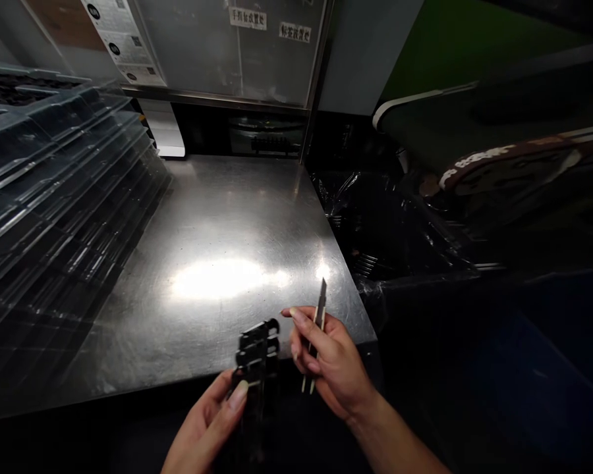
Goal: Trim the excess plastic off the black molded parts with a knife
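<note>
Steel, plastic and a thin blade under my hands

My bench top (217, 217) is brushed metal, scuffed, glaring where light hits. The cutter (317, 329) I hold has a bright metal blade; the black parts (257, 349) look like glossy plastic. The stacked trays (54, 191) are clear, shiny plastic; the bin liner (400, 230) is crinkled glossy film.

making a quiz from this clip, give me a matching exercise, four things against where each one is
Things:
1 utility knife
2 black parts
3 clear trays
4 plastic-lined bin

Places:
a stacked on the table's left
b in the right hand
c off the table's right edge
d in the left hand

Pairs: 1-b, 2-d, 3-a, 4-c
</note>
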The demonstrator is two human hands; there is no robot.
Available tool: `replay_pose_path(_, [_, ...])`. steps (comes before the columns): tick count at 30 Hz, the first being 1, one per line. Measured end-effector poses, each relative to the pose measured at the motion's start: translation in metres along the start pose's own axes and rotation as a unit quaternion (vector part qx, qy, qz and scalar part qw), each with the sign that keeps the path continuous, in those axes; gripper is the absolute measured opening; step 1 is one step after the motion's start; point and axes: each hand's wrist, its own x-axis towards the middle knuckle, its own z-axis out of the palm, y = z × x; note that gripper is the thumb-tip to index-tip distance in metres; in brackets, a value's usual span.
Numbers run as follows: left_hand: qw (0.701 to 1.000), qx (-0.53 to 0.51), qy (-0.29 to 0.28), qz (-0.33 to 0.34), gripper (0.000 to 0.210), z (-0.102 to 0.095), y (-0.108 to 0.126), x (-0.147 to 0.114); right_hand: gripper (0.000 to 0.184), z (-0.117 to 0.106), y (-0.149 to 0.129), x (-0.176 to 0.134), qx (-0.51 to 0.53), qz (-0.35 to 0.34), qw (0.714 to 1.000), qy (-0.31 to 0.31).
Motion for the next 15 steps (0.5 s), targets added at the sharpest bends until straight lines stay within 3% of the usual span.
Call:
replay_pose_path(2, [0.998, -0.042, 0.054, 0.004, 0.056, 0.003, 0.007, -0.003, 0.029, 0.002, 0.001, -0.008, -0.043, -0.021, 0.999, -0.004])
replay_pose_path(5, [0.99, -0.1, 0.097, 0.001, 0.043, 0.006, 0.017, -0.008, 0.03, 0.008, 0.002, -0.025, -0.092, 0.011, 0.992, -0.086])
replay_pose_path(10, [0.987, -0.138, 0.079, 0.01, 0.016, 0.013, 0.02, -0.009, 0.025, 0.019, 0.007, -0.035, -0.078, 0.007, 0.992, -0.103])
replay_pose_path(15, [0.99, -0.138, 0.042, 0.0, 0.016, 0.018, 0.018, -0.01, 0.031, 0.019, 0.009, -0.027, -0.074, -0.001, 0.987, -0.145])
